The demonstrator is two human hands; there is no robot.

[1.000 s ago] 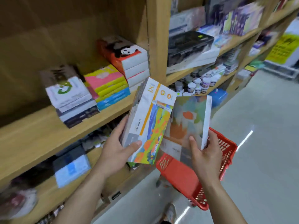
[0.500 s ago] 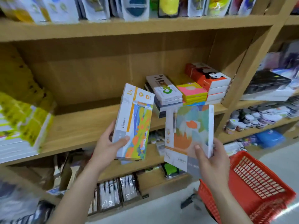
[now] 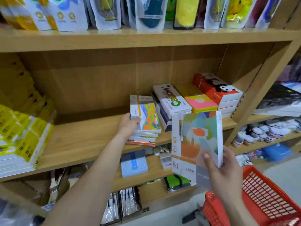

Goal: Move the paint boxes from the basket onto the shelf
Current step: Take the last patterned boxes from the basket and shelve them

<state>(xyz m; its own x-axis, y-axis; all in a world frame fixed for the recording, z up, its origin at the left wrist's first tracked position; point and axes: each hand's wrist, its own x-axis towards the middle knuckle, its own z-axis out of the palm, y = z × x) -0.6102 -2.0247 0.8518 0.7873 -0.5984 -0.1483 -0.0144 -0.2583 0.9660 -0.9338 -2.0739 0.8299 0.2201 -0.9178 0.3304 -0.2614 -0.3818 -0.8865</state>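
A wooden shelf (image 3: 84, 137) carries a short stack of paint boxes (image 3: 144, 129), just beside taller piles: a white-topped one (image 3: 171, 103), a pink-and-yellow one (image 3: 201, 103), a panda one (image 3: 218, 92). Yellow packs (image 3: 21, 136) lie far left.

Above me hanging pouches (image 3: 146, 12) in a row, yellow-and-white packs (image 3: 21, 136) stacked at my far left, small paint jars (image 3: 260, 132) on my right, a blue patterned pack (image 3: 134, 163) on the board below

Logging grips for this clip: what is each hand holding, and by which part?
Left hand grips the colourful paint box at its left edge, on the shelf stack. Right hand holds the pastel box by its lower right corner.
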